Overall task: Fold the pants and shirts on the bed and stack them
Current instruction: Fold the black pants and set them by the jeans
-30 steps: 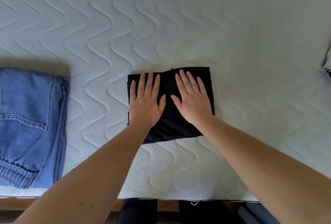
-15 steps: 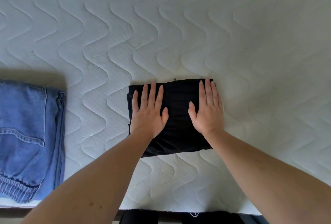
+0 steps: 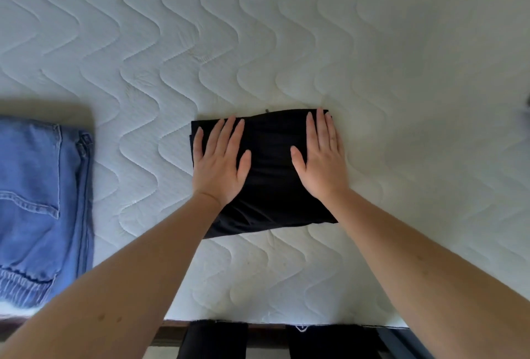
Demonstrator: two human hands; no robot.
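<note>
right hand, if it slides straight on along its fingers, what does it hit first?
The right hand lies flat on the folded black garment, fingers pointing to its far edge. Past that edge only bare mattress shows; the way looks free.

A folded garment [image 3: 269, 169] lies on the bed [image 3: 286, 43] near its near edge; both hands rest flat on it, left hand [image 3: 219, 162] left, right hand [image 3: 322, 158] right. Folded jeans [image 3: 37, 203] lie well apart, far left.

Left hand [image 3: 219, 165], right hand [image 3: 322, 158]: flat, palms down.
</note>
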